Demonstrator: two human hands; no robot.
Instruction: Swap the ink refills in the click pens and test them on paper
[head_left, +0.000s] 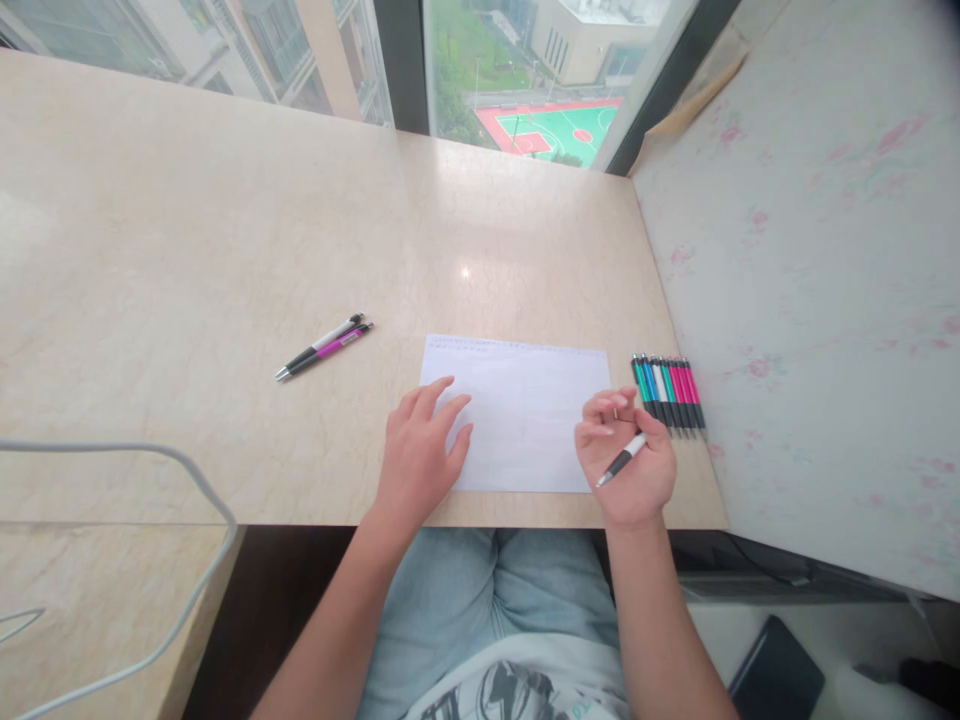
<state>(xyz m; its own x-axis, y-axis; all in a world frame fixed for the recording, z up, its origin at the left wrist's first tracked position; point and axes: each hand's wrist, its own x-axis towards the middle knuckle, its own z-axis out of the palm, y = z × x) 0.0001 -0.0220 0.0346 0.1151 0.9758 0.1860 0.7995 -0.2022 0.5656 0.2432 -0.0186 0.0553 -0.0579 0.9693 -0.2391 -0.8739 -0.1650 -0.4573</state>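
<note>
A white sheet of paper [525, 410] lies on the beige marble counter [225, 250], with faint writing along its top edge. My left hand [420, 450] rests flat on the sheet's left edge, fingers stretched out. My right hand [630, 460] is curled at the sheet's lower right corner, holding a white and black pen [622, 460] with its tip pointing down-left. A row of several pens [670, 392] in teal, blue, white and pink lies just right of the paper. Two more pens [324, 347], one white and one pink, lie apart to the left.
A wall with faded pink flowers [810, 280] bounds the counter on the right. A window [525, 70] runs along the far edge. A grey cable [187, 480] loops over the counter's lower left. My lap is under the front edge.
</note>
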